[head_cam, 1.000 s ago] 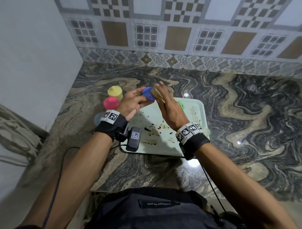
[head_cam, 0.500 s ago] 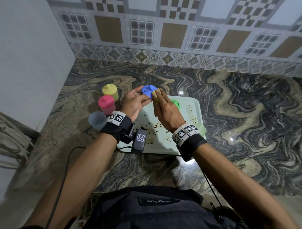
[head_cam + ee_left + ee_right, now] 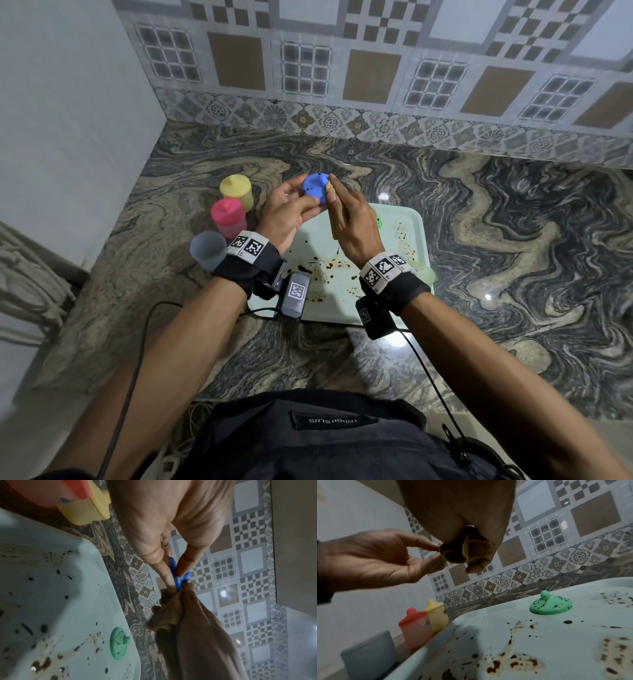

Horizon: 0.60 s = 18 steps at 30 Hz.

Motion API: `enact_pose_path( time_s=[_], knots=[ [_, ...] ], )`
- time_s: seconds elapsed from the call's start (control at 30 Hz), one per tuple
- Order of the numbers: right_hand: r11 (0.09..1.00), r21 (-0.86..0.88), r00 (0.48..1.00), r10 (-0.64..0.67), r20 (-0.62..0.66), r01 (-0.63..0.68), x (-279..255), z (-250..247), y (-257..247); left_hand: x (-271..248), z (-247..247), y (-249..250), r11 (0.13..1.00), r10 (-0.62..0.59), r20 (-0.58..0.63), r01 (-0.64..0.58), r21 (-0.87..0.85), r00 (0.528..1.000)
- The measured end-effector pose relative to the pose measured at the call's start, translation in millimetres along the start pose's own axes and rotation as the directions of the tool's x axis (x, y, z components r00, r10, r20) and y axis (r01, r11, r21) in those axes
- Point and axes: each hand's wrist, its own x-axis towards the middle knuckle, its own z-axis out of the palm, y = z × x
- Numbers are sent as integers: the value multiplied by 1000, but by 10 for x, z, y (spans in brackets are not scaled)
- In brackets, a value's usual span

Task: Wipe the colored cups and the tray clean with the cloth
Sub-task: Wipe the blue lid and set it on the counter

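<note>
My left hand (image 3: 303, 197) pinches a small blue lid (image 3: 315, 187) by its edge, raised above the far left corner of the tray (image 3: 397, 219). My right hand (image 3: 337, 205) grips a bunched brown cloth (image 3: 465, 551) and presses it against the lid's right side. In the left wrist view the blue lid (image 3: 178, 577) sits between thumb and fingers. The pale tray (image 3: 556, 642) is spattered with dark and rusty stains. On it lies a speckled green lid (image 3: 550, 606).
Left of the tray stand a lidded yellow cup (image 3: 236, 192), a lidded pink cup (image 3: 228, 217) and an uncovered grey-blue cup (image 3: 208, 248). A pale green cup (image 3: 423, 274) shows by my right wrist. A tiled wall backs the marble counter (image 3: 513, 240); a plain wall closes the left.
Both hands stay together at the blue lid; the cloth hand has shifted slightly along the lid's right side. The cups and tray have not moved.
</note>
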Motion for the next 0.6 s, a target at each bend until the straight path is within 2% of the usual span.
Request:
enact_pose_path(
  time_s=[0.13,0.27,0.47,0.6],
  knots=[
    [1000,14,1000,25,-6,-25,87,-107,14,-23,-55,41,996,-17,106,7,94,994],
    [999,52,994,-7,109,2,113,-153,-17,18,-107,120,996,-17,165,2,90,986],
    [990,128,998,-57,-19,59,59,-190,-141,52,-75,200,999,24,137,-28,28,990],
    [993,88,997,-77,19,75,101,-148,-137,23,-98,219,999,20,196,-25,24,980]
  ],
)
